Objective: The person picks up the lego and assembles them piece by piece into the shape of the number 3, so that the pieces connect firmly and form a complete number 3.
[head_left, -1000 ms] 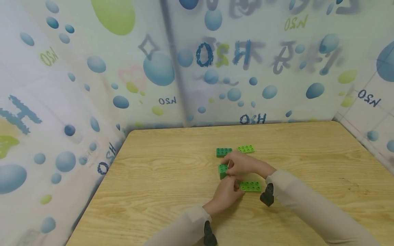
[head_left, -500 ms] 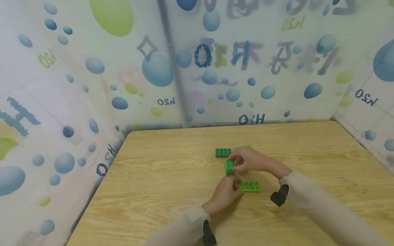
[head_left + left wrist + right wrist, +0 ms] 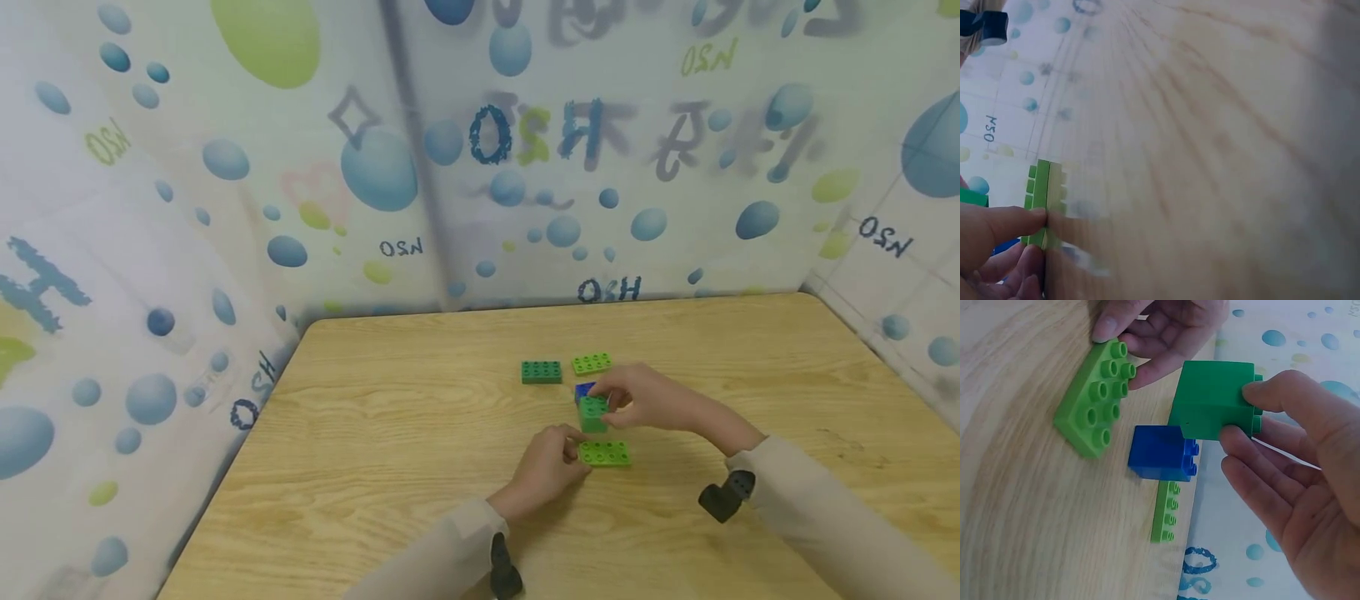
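- Head view: at the centre of the wooden table point(image 3: 375, 433), the right hand point(image 3: 645, 400) pinches a green cube brick point(image 3: 593, 413) and holds it just above a blue brick point(image 3: 583, 389) that peeks out behind it. Below these in the frame, the left hand point(image 3: 547, 467) touches the left end of a light green flat plate point(image 3: 604, 453) with curled fingers. Higher up lie a dark green brick point(image 3: 542, 372) and a second light green plate point(image 3: 592, 363), untouched.
- Left wrist view: at lower left, the left thumb presses on the plate's edge point(image 3: 1044, 200); the rest is blurred.
- Right wrist view: thumb and fingers grip the green cube point(image 3: 1213, 400) in the air, clear of the blue brick point(image 3: 1163, 453).
- Judgement: nothing looks joined yet; the assembling is at an early stage, with every brick still separate.
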